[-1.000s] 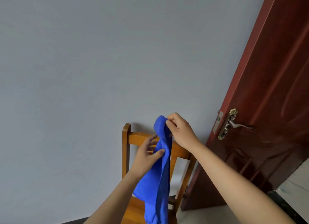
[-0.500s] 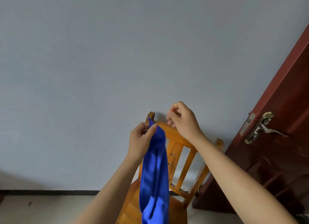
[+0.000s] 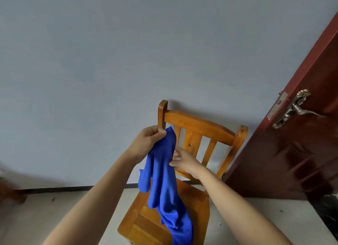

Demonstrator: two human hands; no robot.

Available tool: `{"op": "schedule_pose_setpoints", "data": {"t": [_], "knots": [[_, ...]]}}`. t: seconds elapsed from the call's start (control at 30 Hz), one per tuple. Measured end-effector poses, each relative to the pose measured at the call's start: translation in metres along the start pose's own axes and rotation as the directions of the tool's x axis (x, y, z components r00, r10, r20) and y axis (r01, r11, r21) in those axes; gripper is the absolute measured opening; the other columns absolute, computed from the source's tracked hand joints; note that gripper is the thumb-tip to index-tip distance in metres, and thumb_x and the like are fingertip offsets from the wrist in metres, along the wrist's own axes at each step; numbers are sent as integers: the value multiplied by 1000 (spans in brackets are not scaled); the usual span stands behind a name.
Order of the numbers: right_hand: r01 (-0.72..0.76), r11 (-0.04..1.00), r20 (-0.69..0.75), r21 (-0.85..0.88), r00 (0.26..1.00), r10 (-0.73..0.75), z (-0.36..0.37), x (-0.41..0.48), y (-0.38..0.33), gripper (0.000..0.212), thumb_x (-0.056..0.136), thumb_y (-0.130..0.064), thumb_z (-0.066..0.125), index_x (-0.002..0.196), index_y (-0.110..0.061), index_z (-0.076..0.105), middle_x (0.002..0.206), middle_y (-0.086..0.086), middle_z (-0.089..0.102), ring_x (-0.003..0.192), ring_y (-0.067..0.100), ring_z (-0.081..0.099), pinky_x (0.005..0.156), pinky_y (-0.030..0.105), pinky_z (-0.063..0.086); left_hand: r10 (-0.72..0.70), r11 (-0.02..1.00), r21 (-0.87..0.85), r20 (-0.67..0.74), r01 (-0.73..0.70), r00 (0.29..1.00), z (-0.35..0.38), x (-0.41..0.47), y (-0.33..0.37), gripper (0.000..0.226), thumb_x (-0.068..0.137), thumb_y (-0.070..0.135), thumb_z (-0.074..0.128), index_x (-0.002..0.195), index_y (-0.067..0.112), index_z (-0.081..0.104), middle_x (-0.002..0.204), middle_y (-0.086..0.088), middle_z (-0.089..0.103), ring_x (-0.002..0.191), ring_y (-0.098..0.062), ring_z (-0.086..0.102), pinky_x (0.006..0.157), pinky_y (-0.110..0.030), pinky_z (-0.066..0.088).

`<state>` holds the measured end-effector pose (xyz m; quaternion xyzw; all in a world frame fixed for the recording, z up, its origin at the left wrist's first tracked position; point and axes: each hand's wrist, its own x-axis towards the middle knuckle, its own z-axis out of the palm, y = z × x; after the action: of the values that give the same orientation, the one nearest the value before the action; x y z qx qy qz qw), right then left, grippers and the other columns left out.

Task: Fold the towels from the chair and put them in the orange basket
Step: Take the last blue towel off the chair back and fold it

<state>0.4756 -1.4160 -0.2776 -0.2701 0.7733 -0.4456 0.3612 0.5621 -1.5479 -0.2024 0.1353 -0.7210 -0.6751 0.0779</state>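
A blue towel (image 3: 162, 175) hangs bunched in front of a wooden chair (image 3: 199, 127), its lower end trailing over the seat. My left hand (image 3: 146, 141) pinches the towel's top corner, level with the chair's left back post. My right hand (image 3: 183, 161) is lower, at the towel's right edge, with thumb and fingers closing on the cloth; some fingertips are hidden behind it. The orange basket is not in view.
A pale grey wall stands behind the chair. A dark red door (image 3: 300, 144) with a metal handle (image 3: 292, 109) stands on the right, close to the chair. A dark blurred object (image 3: 9, 189) sits at the far left on the light floor.
My left hand keeps the towel's top corner. My right hand has dropped from the chair's top rail down to the towel's right edge. The view has tilted down, showing more seat and floor.
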Motion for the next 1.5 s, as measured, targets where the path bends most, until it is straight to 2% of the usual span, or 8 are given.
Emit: {"op": "schedule_pose_setpoints", "data": {"t": [0.13, 0.67, 0.83, 1.0, 1.17, 1.27, 1.4, 1.5], "knots": [[16, 1000, 34, 11, 999, -16, 8, 1, 4, 18, 89, -11, 55, 106, -7, 59, 105, 7, 64, 85, 4, 58, 69, 14, 49, 54, 998, -29, -25, -55, 998, -16, -4, 17, 29, 96, 11, 44, 69, 10, 54, 59, 5, 60, 55, -6, 54, 52, -15, 43], [-171, 963, 257, -206, 941, 222, -16, 14, 31, 37, 83, -15, 66, 118, -13, 56, 116, -3, 59, 107, 13, 56, 92, 26, 47, 90, 928, -237, -608, -289, 789, -141, -41, 35, 41, 94, 12, 47, 56, 23, 60, 52, 9, 57, 53, -6, 51, 51, -16, 41], [-123, 961, -85, -249, 991, 105, -49, 35, 7, 13, 82, -12, 66, 87, -20, 56, 100, 1, 61, 104, 23, 59, 88, 35, 49, -48, 909, -334, -679, -250, 732, -151, -50, 16, 38, 91, 16, 50, 54, 22, 52, 46, 8, 45, 48, -9, 41, 47, -19, 33], [-116, 916, -318, -385, 948, -14, -37, 50, -7, 51, 88, -13, 60, 135, -12, 40, 139, 8, 44, 124, 26, 46, 89, 29, 41, -242, 903, -419, -675, -92, 697, -126, -55, -18, 28, 93, 16, 51, 65, 16, 52, 47, 7, 52, 48, -13, 44, 41, -19, 31], [2, 956, 115, -293, 993, 33, 53, 23, 21, 15, 87, -27, 59, 102, -24, 59, 102, -6, 59, 96, 12, 55, 80, 24, 42, -488, 714, -699, -533, -35, 691, -72, -52, -40, 14, 93, 8, 53, 80, 6, 57, 81, -8, 61, 69, -19, 60, 62, -26, 51], [55, 989, 253, -140, 967, -18, 93, -4, 34, 38, 85, -34, 62, 118, -16, 53, 115, -1, 59, 99, 8, 53, 81, 19, 44, -606, 592, -805, -467, -27, 645, -46, -51, -47, 9, 92, 9, 55, 83, 6, 55, 85, -7, 59, 72, -17, 59, 60, -24, 51], [5, 984, 100, -176, 995, 13, 130, -23, 53, 68, 72, -51, 68, 124, -16, 43, 122, 2, 53, 110, 17, 51, 93, 36, 47, -688, 490, -867, -451, -94, 568, -21, -60, -52, 13, 92, 10, 55, 104, 5, 52, 91, -6, 58, 75, -13, 57, 55, -23, 54], [-84, 952, -177, -295, 984, 32, 142, -27, 66, 46, 80, -46, 62, 111, -12, 55, 112, 3, 60, 105, 21, 56, 90, 37, 45, -734, 350, -920, -386, -176, 559, -8, -69, -57, 9, 91, 12, 56, 96, 5, 52, 97, -6, 58, 81, -15, 57, 67, -25, 54]]}}
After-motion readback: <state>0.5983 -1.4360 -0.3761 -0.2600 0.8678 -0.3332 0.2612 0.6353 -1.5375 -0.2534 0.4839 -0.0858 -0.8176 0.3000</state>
